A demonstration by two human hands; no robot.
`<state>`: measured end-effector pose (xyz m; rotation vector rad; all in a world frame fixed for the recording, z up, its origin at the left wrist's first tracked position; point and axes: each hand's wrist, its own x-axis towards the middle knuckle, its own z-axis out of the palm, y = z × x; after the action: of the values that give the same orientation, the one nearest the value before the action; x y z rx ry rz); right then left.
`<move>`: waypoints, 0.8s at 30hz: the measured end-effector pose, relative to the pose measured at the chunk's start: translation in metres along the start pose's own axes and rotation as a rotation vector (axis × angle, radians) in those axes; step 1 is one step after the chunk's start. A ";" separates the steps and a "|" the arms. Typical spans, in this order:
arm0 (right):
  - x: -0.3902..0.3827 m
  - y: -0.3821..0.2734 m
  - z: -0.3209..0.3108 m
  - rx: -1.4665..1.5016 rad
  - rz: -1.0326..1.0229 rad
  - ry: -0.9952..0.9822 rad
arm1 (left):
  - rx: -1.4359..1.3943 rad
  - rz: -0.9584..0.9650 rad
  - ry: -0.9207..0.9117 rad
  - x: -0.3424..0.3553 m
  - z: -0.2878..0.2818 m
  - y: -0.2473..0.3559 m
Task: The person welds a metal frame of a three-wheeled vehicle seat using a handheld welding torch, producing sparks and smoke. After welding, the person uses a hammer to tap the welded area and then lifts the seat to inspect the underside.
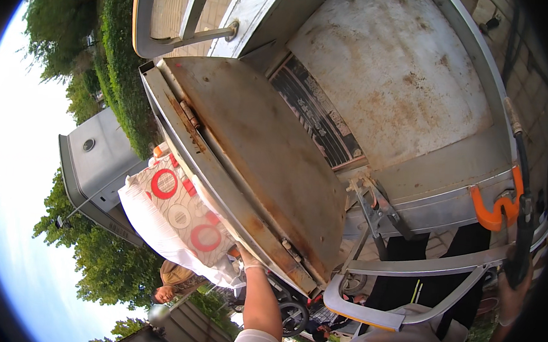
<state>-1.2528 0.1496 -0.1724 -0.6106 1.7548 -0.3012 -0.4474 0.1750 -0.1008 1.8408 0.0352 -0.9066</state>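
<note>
A rusty metal lid (257,138) stands raised on the cargo box of a small vehicle. A patterned cushion (178,199) with red rings, partly in white plastic wrap, lies against its outer side. My left hand (244,255) has a pale cuff at the wrist and grips the lid's lower edge beside the cushion; its fingers are partly hidden. At the far right my right hand (516,291) is closed around a black handle (519,264), dim near the picture's rim. An orange hook-shaped part (491,212) sits close to that handle.
Below the lid is a stained metal box floor (405,79). Curved metal rails (418,267) lie in front of my body, with another rail (188,37) at the top. A person (173,284) stands beyond the cushion, near a grey vehicle cabin (102,157) and trees.
</note>
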 end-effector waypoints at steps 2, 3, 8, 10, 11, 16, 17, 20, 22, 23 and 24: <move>0.005 -0.007 0.002 0.029 0.024 0.009 | -0.029 0.026 0.000 -0.009 -0.003 -0.008; 0.008 -0.011 0.002 0.025 0.093 0.028 | -0.076 0.035 0.080 -0.014 -0.002 -0.014; 0.022 -0.033 0.009 0.075 -0.031 -0.058 | -0.178 0.154 -0.005 -0.061 0.025 -0.051; 0.022 -0.040 0.013 0.028 -0.039 0.013 | -0.210 0.107 0.087 -0.071 0.039 -0.056; 0.021 -0.043 0.014 0.018 -0.026 0.052 | -0.241 0.083 0.131 -0.075 0.045 -0.057; 0.032 -0.047 0.013 0.099 -0.066 -0.009 | -0.342 0.079 0.166 -0.076 0.064 -0.048; 0.035 -0.046 0.010 0.126 -0.064 -0.048 | -0.412 0.030 0.200 -0.075 0.067 -0.048; 0.043 -0.039 0.009 0.164 -0.092 -0.076 | -0.379 0.073 0.213 -0.075 0.071 -0.050; 0.048 -0.036 0.010 0.117 -0.175 -0.053 | -0.467 0.026 0.224 -0.074 0.073 -0.052; 0.050 -0.037 0.012 0.073 -0.150 -0.022 | -0.491 0.024 0.214 -0.074 0.074 -0.052; 0.049 -0.038 0.012 0.098 -0.130 -0.032 | -0.450 0.026 0.254 -0.075 0.076 -0.054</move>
<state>-1.2402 0.0928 -0.1973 -0.6563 1.6625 -0.4630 -0.5655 0.1666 -0.1121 1.5165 0.3456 -0.5827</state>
